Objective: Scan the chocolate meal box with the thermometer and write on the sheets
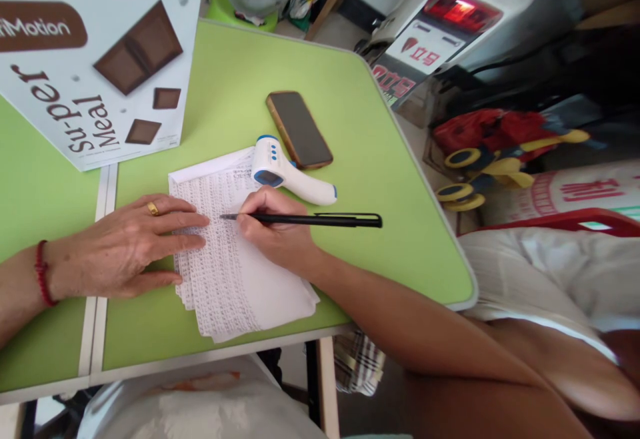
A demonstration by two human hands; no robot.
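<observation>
My right hand point(274, 225) grips a black pen point(320, 219), its tip resting on a stack of white paper sheets point(235, 279) covered with dense handwriting. My left hand point(127, 245) lies flat on the left edge of the sheets, fingers spread, a gold ring on one finger and a red bead bracelet at the wrist. The sheets lie on a green table point(390, 192). A white and blue infrared thermometer point(287, 175) lies just beyond my right hand, partly on the paper.
A phone point(299, 129) with a brown case lies face up behind the thermometer. A large white box point(95, 52) printed with chocolate squares stands at the back left. A scooter's rear, a red toy and a sack sit right of the table.
</observation>
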